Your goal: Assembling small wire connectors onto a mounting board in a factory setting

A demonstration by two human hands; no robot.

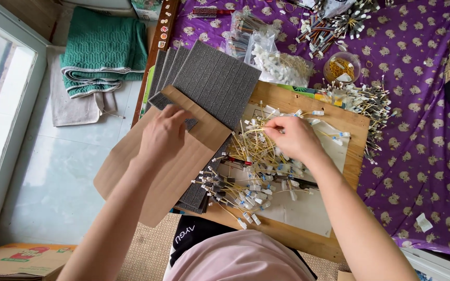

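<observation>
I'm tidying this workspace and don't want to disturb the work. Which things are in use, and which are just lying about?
In use:
left hand on the cardboard sheet
grey foam strips
right hand picking at the yellow wires
wooden board

Lying about:
green towel
bag of white parts
small round tub
hairbrush

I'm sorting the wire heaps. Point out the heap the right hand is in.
The yellow-wired heap on the wooden board, under the right hand; the other heaps lie farther off on the purple cloth.
</observation>
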